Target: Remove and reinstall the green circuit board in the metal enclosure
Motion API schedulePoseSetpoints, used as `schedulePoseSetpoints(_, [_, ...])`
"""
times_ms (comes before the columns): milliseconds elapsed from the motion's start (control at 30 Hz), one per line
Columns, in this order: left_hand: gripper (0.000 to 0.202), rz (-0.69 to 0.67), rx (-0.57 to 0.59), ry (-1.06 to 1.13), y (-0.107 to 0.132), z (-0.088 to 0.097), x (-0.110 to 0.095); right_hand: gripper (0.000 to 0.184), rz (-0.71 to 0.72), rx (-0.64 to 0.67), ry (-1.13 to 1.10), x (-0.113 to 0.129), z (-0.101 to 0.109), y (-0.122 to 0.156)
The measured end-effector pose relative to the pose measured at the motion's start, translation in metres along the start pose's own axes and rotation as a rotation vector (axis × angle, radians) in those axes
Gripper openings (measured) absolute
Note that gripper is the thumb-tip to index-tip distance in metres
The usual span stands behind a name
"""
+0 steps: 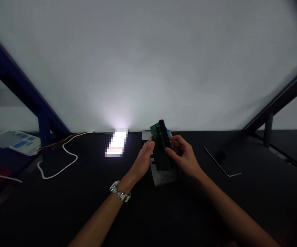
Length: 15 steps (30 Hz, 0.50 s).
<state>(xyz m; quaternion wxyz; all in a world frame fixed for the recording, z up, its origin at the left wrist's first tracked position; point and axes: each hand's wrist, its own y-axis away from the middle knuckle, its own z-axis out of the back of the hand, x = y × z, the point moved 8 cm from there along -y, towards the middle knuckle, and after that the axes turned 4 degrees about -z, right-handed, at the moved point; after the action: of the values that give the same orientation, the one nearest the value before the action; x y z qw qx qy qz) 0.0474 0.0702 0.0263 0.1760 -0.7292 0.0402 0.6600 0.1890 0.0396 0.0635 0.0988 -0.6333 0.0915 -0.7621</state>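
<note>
A green circuit board with a row of black connectors along its right edge is held tilted between my two hands. My left hand grips its left edge, thumb on the near face and the other fingers hidden behind. With thumb and curled fingers, my right hand holds the right edge beside the black connectors. Below the board a flat grey metal plate lies on the black table. Something blue shows behind the board's upper right, too covered to name.
A bright pixelated screen stands left of my hands. Farther left are a white device with blue labels and a white cable. On the right lies an L-shaped metal rod. Dark frame bars flank the table, before a pale wall.
</note>
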Motion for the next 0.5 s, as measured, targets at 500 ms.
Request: schedulePoseSetpoints(500, [0.046, -0.109, 0.283, -0.169, 0.007, 0.004, -0.028, 0.02, -0.001, -0.061, 0.213, -0.016, 0.009, -0.008])
